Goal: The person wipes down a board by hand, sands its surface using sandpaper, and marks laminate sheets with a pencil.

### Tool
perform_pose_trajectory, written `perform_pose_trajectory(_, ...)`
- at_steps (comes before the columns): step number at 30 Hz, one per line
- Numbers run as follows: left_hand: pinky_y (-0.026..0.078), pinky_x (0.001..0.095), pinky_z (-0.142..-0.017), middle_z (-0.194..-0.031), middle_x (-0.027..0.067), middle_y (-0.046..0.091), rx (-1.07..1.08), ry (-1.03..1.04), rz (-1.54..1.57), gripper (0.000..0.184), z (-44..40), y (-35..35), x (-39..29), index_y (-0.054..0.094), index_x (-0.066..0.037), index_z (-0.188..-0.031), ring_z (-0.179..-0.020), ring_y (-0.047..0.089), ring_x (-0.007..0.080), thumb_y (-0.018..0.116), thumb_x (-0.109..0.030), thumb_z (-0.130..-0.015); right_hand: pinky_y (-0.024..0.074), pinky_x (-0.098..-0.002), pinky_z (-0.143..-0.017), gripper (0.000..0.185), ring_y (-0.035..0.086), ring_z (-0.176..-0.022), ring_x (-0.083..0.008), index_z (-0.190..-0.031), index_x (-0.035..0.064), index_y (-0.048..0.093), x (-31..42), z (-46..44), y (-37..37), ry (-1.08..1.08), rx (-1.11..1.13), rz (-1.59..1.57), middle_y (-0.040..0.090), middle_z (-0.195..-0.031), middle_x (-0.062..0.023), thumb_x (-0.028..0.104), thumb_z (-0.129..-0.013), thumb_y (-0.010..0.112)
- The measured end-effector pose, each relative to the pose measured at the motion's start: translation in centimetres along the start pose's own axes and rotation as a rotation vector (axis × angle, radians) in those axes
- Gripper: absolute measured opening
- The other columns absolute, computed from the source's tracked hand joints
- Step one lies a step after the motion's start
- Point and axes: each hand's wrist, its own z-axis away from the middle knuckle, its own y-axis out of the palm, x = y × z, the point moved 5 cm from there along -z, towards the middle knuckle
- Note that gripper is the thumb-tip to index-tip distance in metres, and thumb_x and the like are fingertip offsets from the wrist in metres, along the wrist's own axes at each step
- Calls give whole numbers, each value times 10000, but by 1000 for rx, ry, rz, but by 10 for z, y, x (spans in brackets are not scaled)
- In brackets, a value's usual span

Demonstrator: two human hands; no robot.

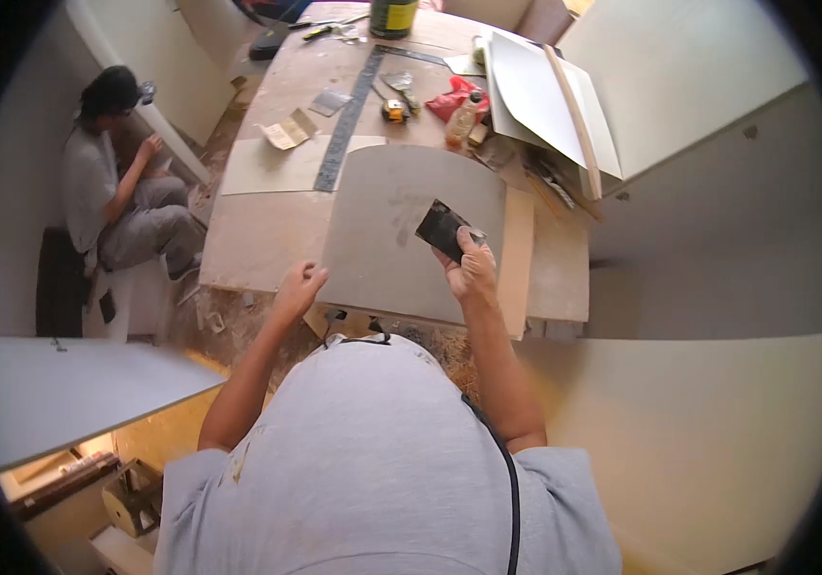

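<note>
My right hand (471, 268) grips a black flat rectangular piece (441, 228), thumb on top, and holds it over a grey panel (401, 259). I cannot make out exactly what kind of piece it is. The panel has a curved far edge and darker smudges on its upper middle. Beside the panel's left edge is my left hand (301, 289), its fingers curled in and nothing visible in them. A light wooden strip (514, 259) lies along the panel's right side.
On the worktable (267, 240) are a metal square (348, 125), a tape measure (393, 111), a bottle (463, 117), a red bag (447, 100) and a dark tub (393, 17). White sheets (535, 91) lie at right. A seated person (123, 182) is at left; large pale panels (708, 412) stand close by.
</note>
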Motion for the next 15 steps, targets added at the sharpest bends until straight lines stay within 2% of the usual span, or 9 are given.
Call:
perform_pose_trajectory(1, 560, 382, -854, -1095, 193, 716, 25, 8, 0, 695, 10, 4, -6, 593, 63, -1364, -945, 702, 259, 702, -482, -945, 601, -521, -943, 254, 698, -1093, -305, -1280, 65, 529, 2, -2, -11, -13, -56, -21, 677, -1220, -134, 141, -1055, 621)
perform_pose_trajectory(4, 538, 428, -941, -1148, 214, 714, 97, -137, -176, 744, 38, 9, -9, 555, 73, -1403, -1059, 693, 320, 682, -507, -954, 599, -533, -926, 266, 697, -1081, -310, -1277, 72, 528, 8, -9, -45, -9, -153, -97, 682, -1207, -131, 140, -1045, 639)
perform_pose_trajectory(6, 567, 415, -839, -1076, 168, 709, 12, -145, -36, 739, 41, 16, -1, 527, 67, -1420, -931, 703, 275, 744, -452, -940, 598, -539, -916, 277, 696, -1076, -313, -1278, 78, 526, 4, -16, -62, 17, -179, -154, 685, -1200, -129, 141, -1040, 651)
perform_pose_trajectory(7, 567, 415, -839, -1076, 168, 709, 15, -144, -40, 739, 42, 19, -4, 527, 67, -1420, -931, 703, 275, 744, -452, -940, 585, -556, -932, 294, 684, -1095, -309, -1287, 104, 519, 4, -19, -70, 14, -176, -152, 672, -1219, -111, 155, -1035, 661)
perform_pose_trajectory(9, 572, 387, -720, -968, 112, 674, -84, -419, 367, 709, 52, 24, 4, 527, 52, -1393, -798, 681, 210, 826, -363, -902, 572, -573, -949, 313, 671, -1113, -305, -1295, 130, 512, -1, -18, -84, 11, -180, -156, 660, -1237, -94, 169, -1030, 672)
perform_pose_trajectory(10, 572, 387, -720, -968, 112, 674, -78, -419, 361, 709, 49, 26, 10, 527, 52, -1393, -798, 681, 210, 826, -363, -902, 573, -568, -944, 317, 671, -1121, -301, -1311, 130, 521, -2, -17, -89, -1, -194, -145, 658, -1248, -96, 183, -1034, 667)
perform_pose_trajectory(12, 526, 348, -594, -907, 62, 624, -129, -533, 788, 672, 44, 32, 28, 531, 32, -1353, -666, 594, 137, 875, -283, -869, 573, -563, -940, 324, 671, -1128, -297, -1327, 129, 531, -5, -13, -97, -17, -212, -139, 657, -1258, -99, 197, -1038, 662)
perform_pose_trajectory(13, 526, 348, -594, -907, 62, 624, -123, -533, 784, 672, 42, 31, 33, 531, 32, -1353, -666, 594, 137, 875, -283, -869, 575, -565, -934, 320, 669, -1142, -298, -1337, 129, 544, -6, -12, -99, -38, -172, -147, 658, -1274, -100, 207, -1045, 650)
perform_pose_trajectory(15, 520, 352, -634, -908, 63, 628, -60, -482, 716, 601, 40, 32, 33, 581, 25, -1252, -712, 594, 162, 869, -334, -867, 578, -567, -928, 320, 666, -1157, -300, -1348, 129, 557, -4, -10, -109, -61, -135, -155, 660, -1289, -102, 217, -1052, 638)
